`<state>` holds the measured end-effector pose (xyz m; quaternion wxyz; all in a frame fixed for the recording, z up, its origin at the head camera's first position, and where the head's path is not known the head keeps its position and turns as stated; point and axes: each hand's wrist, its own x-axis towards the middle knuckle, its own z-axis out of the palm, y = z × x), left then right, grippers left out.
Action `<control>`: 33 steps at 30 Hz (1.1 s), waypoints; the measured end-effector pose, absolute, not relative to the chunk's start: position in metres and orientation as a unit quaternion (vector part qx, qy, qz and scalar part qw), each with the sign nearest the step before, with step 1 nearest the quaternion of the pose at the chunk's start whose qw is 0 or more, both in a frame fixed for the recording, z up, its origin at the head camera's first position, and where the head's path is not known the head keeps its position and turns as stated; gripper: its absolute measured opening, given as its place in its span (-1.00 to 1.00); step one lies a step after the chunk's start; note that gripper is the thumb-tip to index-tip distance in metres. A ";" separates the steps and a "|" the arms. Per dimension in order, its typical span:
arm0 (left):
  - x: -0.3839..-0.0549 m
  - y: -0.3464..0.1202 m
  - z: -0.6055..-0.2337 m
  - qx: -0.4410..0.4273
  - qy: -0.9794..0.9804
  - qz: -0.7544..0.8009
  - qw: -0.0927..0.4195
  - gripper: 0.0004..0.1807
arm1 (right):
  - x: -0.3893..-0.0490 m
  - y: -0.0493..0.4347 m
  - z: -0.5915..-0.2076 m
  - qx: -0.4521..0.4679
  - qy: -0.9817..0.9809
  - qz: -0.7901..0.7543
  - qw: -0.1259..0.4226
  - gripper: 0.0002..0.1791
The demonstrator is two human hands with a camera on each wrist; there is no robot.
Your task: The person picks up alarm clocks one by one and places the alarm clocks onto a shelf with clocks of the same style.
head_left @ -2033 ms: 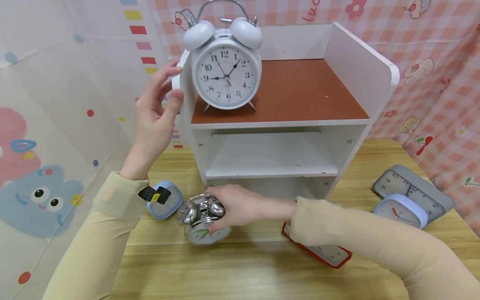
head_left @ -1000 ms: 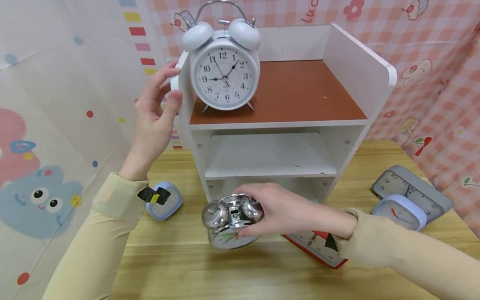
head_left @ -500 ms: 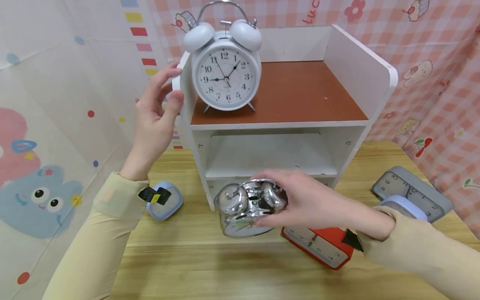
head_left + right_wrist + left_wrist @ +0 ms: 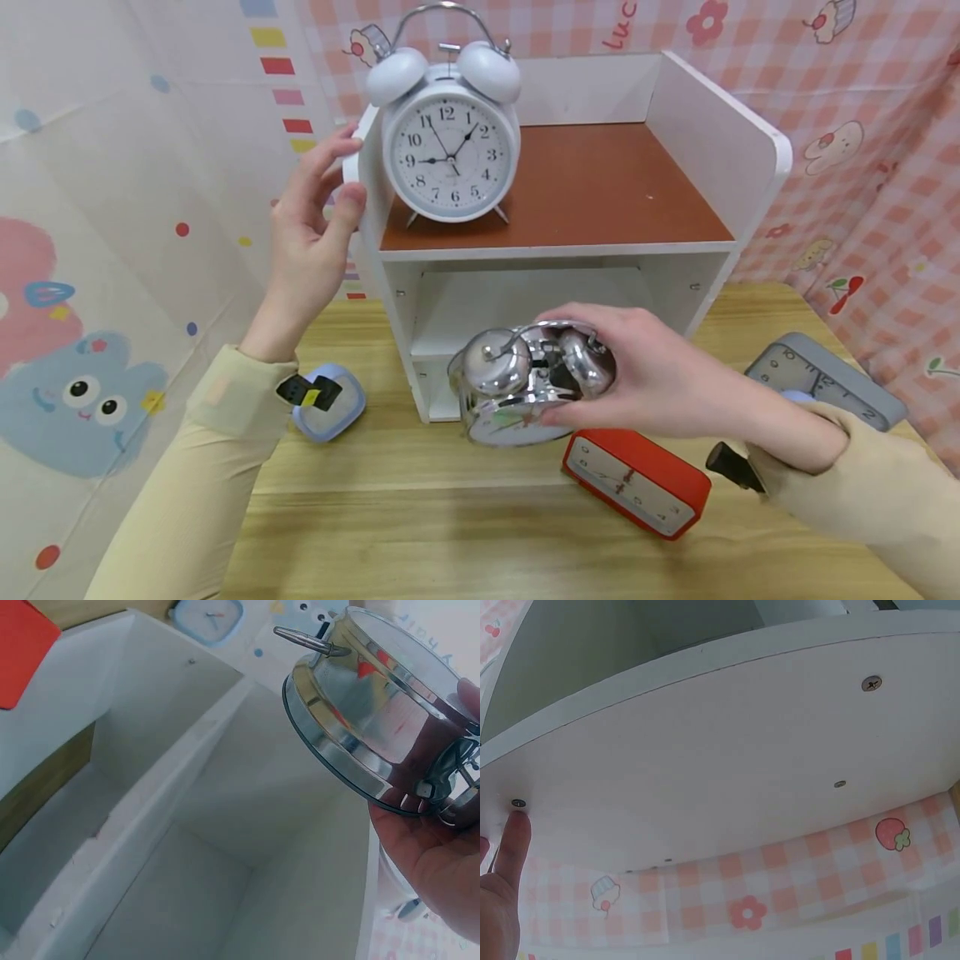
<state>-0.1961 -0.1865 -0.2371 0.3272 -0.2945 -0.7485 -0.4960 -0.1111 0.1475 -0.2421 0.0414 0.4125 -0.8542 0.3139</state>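
My right hand (image 4: 645, 375) grips a silver twin-bell alarm clock (image 4: 498, 367) by its right side, thumb across the front and fingers behind. The clock is raised in front of the lower shelves, its dial tipped downward. In the right wrist view the same clock (image 4: 367, 705) shows its round metal case and a short leg. At the upper left, my left hand (image 4: 311, 225) touches the side panel of the white shelf unit (image 4: 555, 248), thumb and fingers by its edge. One finger (image 4: 514, 844) lies against the outer panel in the left wrist view.
A large white twin-bell alarm clock (image 4: 452, 154) stands on the brown top shelf (image 4: 607, 183). On the wooden table (image 4: 450, 533) lie a red clock (image 4: 637, 483), a grey clock (image 4: 832, 379) and a small blue clock (image 4: 330, 404). Another blue clock is mostly hidden behind my right sleeve.
My right hand has lifted the silver alarm clock off the table's left part and carried it right and up toward the shelf unit. The red clock has come into fuller view. The left hand stays put.
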 end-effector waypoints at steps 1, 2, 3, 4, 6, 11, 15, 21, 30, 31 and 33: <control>-0.196 -0.186 -0.237 -0.295 -0.748 -0.497 0.328 -0.50 | -0.111 0.149 -0.241 0.412 -0.854 0.313 0.045 -0.29; -0.196 -0.186 -0.237 -0.295 -0.747 -0.497 0.328 -0.50 | -0.111 0.150 -0.239 0.412 -0.855 0.312 0.049 -0.29; -0.197 -0.186 -0.237 -0.296 -0.747 -0.498 0.328 -0.50 | -0.111 0.151 -0.238 0.411 -0.855 0.311 0.053 -0.28; -0.197 -0.186 -0.237 -0.296 -0.746 -0.498 0.328 -0.50 | -0.111 0.152 -0.236 0.408 -0.856 0.312 0.055 -0.28; -0.197 -0.186 -0.237 -0.296 -0.745 -0.501 0.326 -0.51 | -0.111 0.154 -0.232 0.404 -0.858 0.311 0.060 -0.28; -0.196 -0.186 -0.236 -0.296 -0.745 -0.503 0.324 -0.51 | -0.112 0.160 -0.221 0.399 -0.859 0.314 0.070 -0.30; -0.195 -0.186 -0.236 -0.295 -0.745 -0.502 0.324 -0.51 | -0.112 0.165 -0.212 0.405 -0.854 0.311 0.095 -0.29; -0.195 -0.185 -0.235 -0.294 -0.746 -0.501 0.324 -0.52 | -0.112 0.172 -0.199 0.405 -0.850 0.307 0.136 -0.26; -0.196 -0.184 -0.236 -0.298 -0.748 -0.493 0.329 -0.52 | -0.125 0.196 -0.188 0.349 -0.884 0.270 0.156 -0.11; -0.196 -0.184 -0.236 -0.297 -0.749 -0.492 0.330 -0.52 | -0.127 0.199 -0.188 0.347 -0.885 0.267 0.160 -0.08; -0.196 -0.184 -0.236 -0.296 -0.749 -0.491 0.332 -0.52 | -0.131 0.204 -0.186 0.340 -0.886 0.267 0.170 -0.04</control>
